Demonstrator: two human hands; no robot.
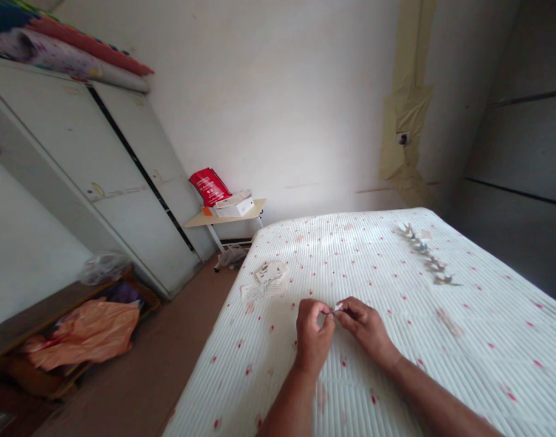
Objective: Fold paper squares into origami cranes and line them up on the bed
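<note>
Both hands meet over the mattress, fingertips pinched round a small folded piece of paper (337,308). My left hand (313,331) is closed, its thumb and forefinger at the paper's left end. From the other side, my right hand (365,326) pinches the same piece, most of which the fingers hide. Left of the hands lie printed paper sheets (265,282), partly overlapping. Farther right, several small folded paper figures (427,255) stand in a slanting row; they look like birds, though their detail is blurred.
The mattress (360,388) has a ribbed white cover with red marks. Beyond its far left corner, a small table (198,220) bears a red bag (209,187) and a white box (235,207). Grey cabinets (109,164) and a low shelf with an orange bag (89,332) line the left.
</note>
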